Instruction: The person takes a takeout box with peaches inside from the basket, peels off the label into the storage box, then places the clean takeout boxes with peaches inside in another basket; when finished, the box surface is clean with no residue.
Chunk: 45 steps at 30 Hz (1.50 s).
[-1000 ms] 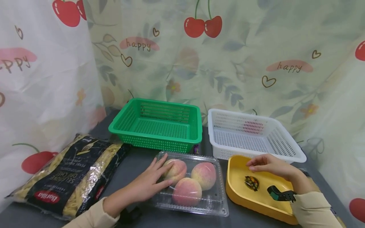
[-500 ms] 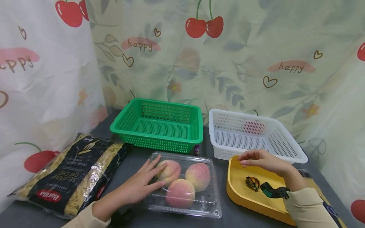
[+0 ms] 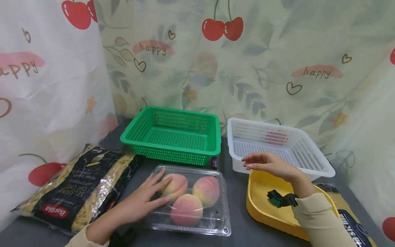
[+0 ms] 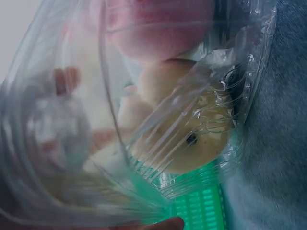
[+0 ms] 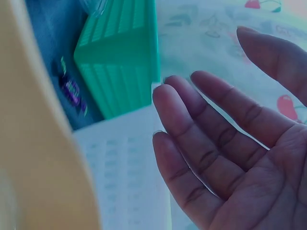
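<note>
My left hand [image 3: 143, 199] lies with spread fingers on the upper left part of a clear plastic box [image 3: 213, 224]. Through its lid three peaches [image 3: 186, 210] show. In the left wrist view the clear box [image 4: 158, 124] fills most of the picture, with a fingertip at the bottom edge. My right hand [image 3: 274, 166] hovers over the back left corner of a yellow tray [image 3: 268, 219], near the white basket's front rim. The right wrist view shows that hand [image 5: 225, 143] with loosely bent fingers and nothing in them.
A green basket [image 3: 172, 149] and a white basket [image 3: 243, 164] stand at the back. A black pasta bag [image 3: 77, 185] lies at the left. Between the baskets is a small purple-wrapped item [image 3: 214, 162]. Another printed bag [image 3: 350, 219] lies right of the yellow tray.
The clear box and my left hand on it have shifted left. My right hand has moved left and back, from above the tray's middle to its back corner.
</note>
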Available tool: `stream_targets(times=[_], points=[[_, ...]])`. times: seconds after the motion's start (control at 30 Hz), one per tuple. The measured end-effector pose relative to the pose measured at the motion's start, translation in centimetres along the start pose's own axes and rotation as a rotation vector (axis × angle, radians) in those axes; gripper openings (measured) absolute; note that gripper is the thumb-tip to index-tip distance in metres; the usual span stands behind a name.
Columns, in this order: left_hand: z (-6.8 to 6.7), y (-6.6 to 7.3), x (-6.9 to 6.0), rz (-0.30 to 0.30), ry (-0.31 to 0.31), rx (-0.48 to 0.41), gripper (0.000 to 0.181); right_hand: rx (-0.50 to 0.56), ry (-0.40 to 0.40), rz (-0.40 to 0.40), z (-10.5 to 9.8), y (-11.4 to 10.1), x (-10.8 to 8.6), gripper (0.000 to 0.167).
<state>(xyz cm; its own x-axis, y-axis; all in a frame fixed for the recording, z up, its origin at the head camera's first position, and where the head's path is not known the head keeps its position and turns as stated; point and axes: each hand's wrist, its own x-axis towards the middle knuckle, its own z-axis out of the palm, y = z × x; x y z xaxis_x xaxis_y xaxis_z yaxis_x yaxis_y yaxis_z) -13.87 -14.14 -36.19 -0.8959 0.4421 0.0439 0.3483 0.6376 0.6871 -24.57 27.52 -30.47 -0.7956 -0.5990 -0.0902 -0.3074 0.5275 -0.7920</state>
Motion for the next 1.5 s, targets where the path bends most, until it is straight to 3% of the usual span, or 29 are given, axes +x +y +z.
stream_targets(times=[0.47, 0.63, 0.8, 1.13, 1.33, 1.5], points=[[-1.0, -1.2, -1.9, -0.008, 0.041, -0.01, 0.059, 0.048, 0.061, -0.047, 2.0, -2.3, 3.8, 0.041], [-1.6, -1.8, -2.8, -0.007, 0.071, -0.007, 0.059, 0.07, 0.138, -0.012, 2.8, -3.3, 5.5, 0.048], [-2.1, -2.2, -3.7, 0.014, 0.087, -0.002, 0.057, 0.172, 0.208, 0.002, 4.0, -4.1, 7.2, 0.055], [-3.0, -2.6, -4.7, 0.005, 0.051, -0.063, 0.055, 0.317, 0.39, -0.018, 7.2, -5.5, 10.4, 0.054], [-3.0, -2.8, -4.9, 0.02, 0.031, -0.097, 0.055, 0.376, 0.545, 0.07, 8.7, -4.6, 11.7, 0.061], [-3.0, -2.9, -5.2, 0.015, 0.026, -0.102, 0.054, 0.391, 0.587, 0.099, 9.4, -2.7, 12.4, 0.059]])
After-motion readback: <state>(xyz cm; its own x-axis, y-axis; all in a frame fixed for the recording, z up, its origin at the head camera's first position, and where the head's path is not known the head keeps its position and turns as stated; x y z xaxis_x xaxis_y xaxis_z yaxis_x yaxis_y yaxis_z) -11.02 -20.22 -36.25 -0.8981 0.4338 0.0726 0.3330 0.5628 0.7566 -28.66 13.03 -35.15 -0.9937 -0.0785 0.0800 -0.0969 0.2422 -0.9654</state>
